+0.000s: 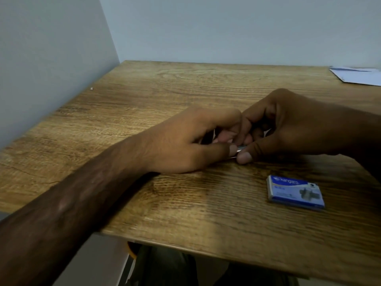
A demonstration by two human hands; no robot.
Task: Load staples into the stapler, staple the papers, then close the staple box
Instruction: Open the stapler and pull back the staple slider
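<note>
Both hands meet at the middle of the wooden tabletop [144,96], fingers bunched tight together. The left hand [185,141] rests its edge on the wood, fingers curled in, thumb tip pressing against a small silvery metal piece [240,149] at the point where the two thumbs come together. The right hand [288,129] comes in from the right, also curled, its thumb just under that same metal sliver. It is pinched between the two thumbs, and whether it is a strip of staples or part of the stapler, I cannot tell; a dark shape [207,138] shows inside the left hand's curl, too hidden to name. Nearer the front edge and to the right, well apart from the hands, the blue staple box [294,191] lies flat on the tabletop, printed face up; whether its flap is open or closed is unclear. At the far right corner, some white papers [358,76] lie on the wood.
</note>
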